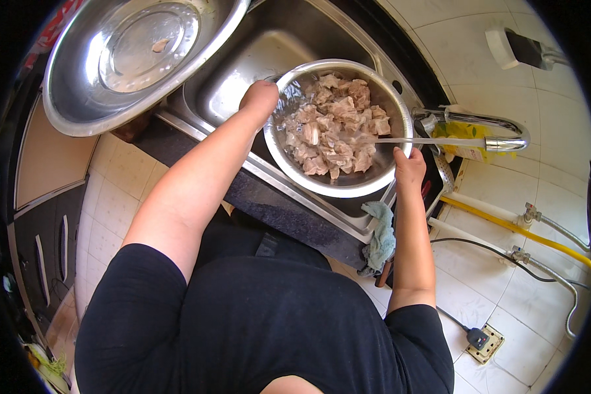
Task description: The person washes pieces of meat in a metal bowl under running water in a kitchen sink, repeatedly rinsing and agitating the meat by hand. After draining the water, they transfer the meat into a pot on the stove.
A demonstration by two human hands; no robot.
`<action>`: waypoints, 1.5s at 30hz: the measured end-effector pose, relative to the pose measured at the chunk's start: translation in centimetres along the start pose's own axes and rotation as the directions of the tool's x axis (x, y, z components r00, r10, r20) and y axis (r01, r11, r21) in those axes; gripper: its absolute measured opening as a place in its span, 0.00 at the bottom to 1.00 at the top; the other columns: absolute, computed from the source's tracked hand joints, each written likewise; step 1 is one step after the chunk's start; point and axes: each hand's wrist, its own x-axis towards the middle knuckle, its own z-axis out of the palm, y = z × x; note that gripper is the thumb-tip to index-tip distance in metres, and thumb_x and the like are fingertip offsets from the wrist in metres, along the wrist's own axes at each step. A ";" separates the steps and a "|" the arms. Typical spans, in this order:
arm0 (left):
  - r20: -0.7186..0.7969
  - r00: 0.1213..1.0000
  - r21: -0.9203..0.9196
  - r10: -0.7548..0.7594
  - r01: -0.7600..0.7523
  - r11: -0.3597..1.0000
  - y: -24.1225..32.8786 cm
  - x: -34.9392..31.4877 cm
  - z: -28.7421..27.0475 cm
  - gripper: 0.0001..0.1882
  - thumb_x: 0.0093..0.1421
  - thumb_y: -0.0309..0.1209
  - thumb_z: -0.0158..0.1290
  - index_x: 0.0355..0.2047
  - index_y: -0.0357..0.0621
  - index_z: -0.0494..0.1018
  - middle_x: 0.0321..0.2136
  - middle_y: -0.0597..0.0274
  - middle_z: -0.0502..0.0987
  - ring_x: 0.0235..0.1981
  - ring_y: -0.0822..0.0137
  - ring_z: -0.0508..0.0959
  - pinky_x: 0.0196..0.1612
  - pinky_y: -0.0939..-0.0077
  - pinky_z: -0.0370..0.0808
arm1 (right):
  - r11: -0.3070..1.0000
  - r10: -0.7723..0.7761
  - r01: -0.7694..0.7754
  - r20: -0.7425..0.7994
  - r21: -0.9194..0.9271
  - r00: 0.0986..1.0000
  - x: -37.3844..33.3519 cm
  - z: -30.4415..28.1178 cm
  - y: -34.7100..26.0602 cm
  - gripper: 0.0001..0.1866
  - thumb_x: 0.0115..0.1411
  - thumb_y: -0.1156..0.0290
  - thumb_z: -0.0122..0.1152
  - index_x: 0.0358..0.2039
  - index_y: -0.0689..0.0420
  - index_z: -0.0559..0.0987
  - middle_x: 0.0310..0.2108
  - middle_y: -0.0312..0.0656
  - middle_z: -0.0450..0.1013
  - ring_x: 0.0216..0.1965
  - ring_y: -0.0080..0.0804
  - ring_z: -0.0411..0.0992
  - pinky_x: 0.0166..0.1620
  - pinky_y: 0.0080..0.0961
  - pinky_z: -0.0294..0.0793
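Observation:
Over the sink sits a steel basin (pixel 294 169) with many pale, cooked-looking meat chunks (pixel 340 125) in water. My left hand (pixel 260 98) grips its left rim, the fingers mostly hidden beyond the edge. On the right rim my right hand (pixel 409 164) is closed, thumb at the edge. A stream of water (pixel 433 140) runs from the chrome faucet (pixel 505 139) into the basin, landing on the right side of the meat.
At upper left a larger steel basin (pixel 79 98) holds one small scrap. The sink (pixel 233 88) extends behind the held basin. A teal cloth (pixel 379 236) hangs at the counter's front edge. A yellow package (pixel 469 141) stands behind the faucet; pipes and a plugged socket (pixel 484 341) are right.

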 end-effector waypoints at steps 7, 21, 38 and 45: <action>-0.046 0.998 -0.225 -0.032 0.021 0.974 -1.3 1.4 0.4 0.15 0.50 0.33 0.44 0.30 0.34 0.75 0.29 0.48 0.76 0.32 0.55 0.76 0.38 0.67 0.69 | 0.995 -0.060 0.061 -0.015 0.077 0.998 -0.4 0.5 -1.4 0.11 0.49 0.68 0.60 0.27 0.64 0.75 0.21 0.33 0.70 0.23 0.18 0.64 0.28 0.18 0.64; 0.037 0.997 -0.749 -0.070 0.074 0.658 0.2 0.9 -0.1 0.15 0.60 0.35 0.39 0.37 0.35 0.69 0.33 0.54 0.74 0.35 0.64 0.72 0.41 0.73 0.68 | 0.999 -0.034 0.032 -0.084 -0.026 0.996 -1.1 1.9 1.2 0.13 0.49 0.66 0.60 0.24 0.65 0.74 0.19 0.38 0.70 0.22 0.22 0.65 0.29 0.23 0.65; 0.040 0.993 -0.770 -0.111 0.101 0.630 0.6 1.1 -0.6 0.24 0.58 0.48 0.43 0.39 0.36 0.67 0.34 0.47 0.74 0.36 0.61 0.73 0.43 0.68 0.68 | 0.985 0.030 -0.024 -0.032 0.169 0.999 -2.2 2.7 1.7 0.10 0.49 0.68 0.60 0.23 0.63 0.74 0.19 0.34 0.69 0.21 0.19 0.63 0.26 0.20 0.63; 0.036 0.972 -0.850 -0.231 0.151 0.504 0.3 1.5 -0.6 0.23 0.55 0.46 0.47 0.34 0.34 0.70 0.36 0.49 0.71 0.41 0.61 0.69 0.46 0.69 0.65 | 0.993 -0.011 0.015 -0.032 0.117 0.999 -2.4 2.5 -0.8 0.11 0.49 0.68 0.61 0.22 0.63 0.73 0.19 0.34 0.68 0.22 0.18 0.62 0.26 0.19 0.63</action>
